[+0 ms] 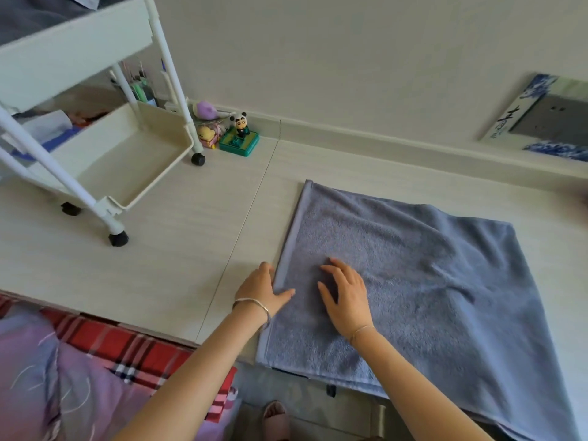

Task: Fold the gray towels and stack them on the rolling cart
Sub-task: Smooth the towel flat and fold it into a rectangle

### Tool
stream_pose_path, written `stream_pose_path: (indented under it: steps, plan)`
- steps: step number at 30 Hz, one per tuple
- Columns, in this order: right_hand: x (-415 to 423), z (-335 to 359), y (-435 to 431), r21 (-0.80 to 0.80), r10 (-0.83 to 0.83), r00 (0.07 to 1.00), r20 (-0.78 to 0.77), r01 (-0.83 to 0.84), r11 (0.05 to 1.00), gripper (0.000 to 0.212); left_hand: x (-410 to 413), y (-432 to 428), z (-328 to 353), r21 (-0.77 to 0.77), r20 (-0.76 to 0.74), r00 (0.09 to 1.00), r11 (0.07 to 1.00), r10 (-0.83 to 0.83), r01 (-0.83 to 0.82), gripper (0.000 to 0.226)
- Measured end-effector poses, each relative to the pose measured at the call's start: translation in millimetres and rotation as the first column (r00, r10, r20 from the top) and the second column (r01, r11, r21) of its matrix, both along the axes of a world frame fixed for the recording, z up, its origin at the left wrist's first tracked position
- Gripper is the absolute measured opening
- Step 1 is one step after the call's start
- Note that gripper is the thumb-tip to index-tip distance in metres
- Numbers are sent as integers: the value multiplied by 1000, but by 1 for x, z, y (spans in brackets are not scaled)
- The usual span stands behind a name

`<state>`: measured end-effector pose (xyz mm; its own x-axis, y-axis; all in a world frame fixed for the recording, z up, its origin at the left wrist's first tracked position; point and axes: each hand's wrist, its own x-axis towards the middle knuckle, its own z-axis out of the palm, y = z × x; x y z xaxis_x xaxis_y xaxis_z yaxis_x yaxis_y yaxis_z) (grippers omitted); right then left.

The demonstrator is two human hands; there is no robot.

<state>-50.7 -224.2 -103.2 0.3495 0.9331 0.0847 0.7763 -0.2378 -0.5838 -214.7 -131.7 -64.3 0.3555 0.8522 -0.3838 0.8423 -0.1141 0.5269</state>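
1. The left hand (264,289) rests at the left hem of the gray towel (429,281) with its thumb over the hem; whether it pinches the hem cannot be told. The right hand (345,297) lies flat on the cloth, fingers spread.
2. The rolling cart (105,173) stands well to the left on the surface (191,224).
3. The towel lies spread out, its near edge hanging off the front.
4. Likely risks: the overhang could drag the cloth askew, and the ripples on the right could be folded in.
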Motion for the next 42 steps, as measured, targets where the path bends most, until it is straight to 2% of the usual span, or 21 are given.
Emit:
stream_pose_path:
  steps: [2, 4, 8, 10, 12, 14, 15, 17, 20, 22, 26, 29, 32, 37, 40, 42]
  plan:
    - [2, -4, 0, -39, 49, 997, 64, -47, 998, 45, 12, 3, 1, -15, 81, 995, 998, 55, -54, 30]
    - [5, -3, 6, -69, 84, 992, 91, -78, 995, 55, 19, 11, -3, 45, 132, 989, 996, 66, -73, 39]
    - [15, 4, 23, -84, 175, 984, 24, -172, 981, 47, 21, 25, -12, 165, 107, 987, 977, 119, -135, 15]
    - [18, 10, 20, -50, 150, 989, -7, -150, 987, 41, 19, 23, -10, 283, 36, 989, 948, 140, -145, 23]
    - [24, 16, 0, 20, 59, 997, -57, -58, 998, 34, 26, 16, -11, 506, -16, 1000, 862, 0, 8, 43]
    - [28, 18, -28, 102, 5, 994, -105, 6, 995, 25, 38, 0, -17, 621, 20, 964, 759, -265, 196, 43]
    - [28, 19, -42, 128, -2, 992, -126, 19, 992, 23, 44, -10, -21, 603, 31, 918, 740, -396, 299, 37]
    - [29, 20, -70, 130, -13, 985, -174, 36, 991, 26, 54, -30, -28, 513, 9, 838, 722, -545, 464, 40]
    - [25, 20, -101, 72, 32, 984, -173, -19, 997, 29, 57, -41, -44, 456, -212, 796, 663, -567, 594, 46]
    - [23, 17, -118, 23, 76, 992, -105, -74, 997, 32, 55, -40, -49, 439, -282, 768, 634, -576, 637, 48]
    - [23, 11, -130, -16, 135, 991, -11, -135, 991, 32, 55, -39, -46, 416, -292, 766, 645, -572, 641, 51]
    - [23, 13, -128, 30, 146, 987, 64, -148, 989, 22, 56, -40, -44, 371, -285, 760, 664, -584, 650, 57]
    - [21, 14, -128, 80, 148, 984, 97, -156, 984, 15, 56, -41, -45, 404, -254, 777, 667, -576, 626, 58]
    - [3, 25, -129, 131, 57, 997, -42, -51, 990, 15, 58, -41, -44, 401, -237, 785, 679, -572, 615, 62]
    - [2, 25, -130, 3, 162, 984, -68, -162, 987, 16, 61, -44, -40, 352, -191, 805, 726, -562, 590, 74]
    - [11, 25, -131, -22, 147, 976, -161, -152, 988, 19, 70, -47, -36, 387, -117, 836, 751, -536, 536, 77]
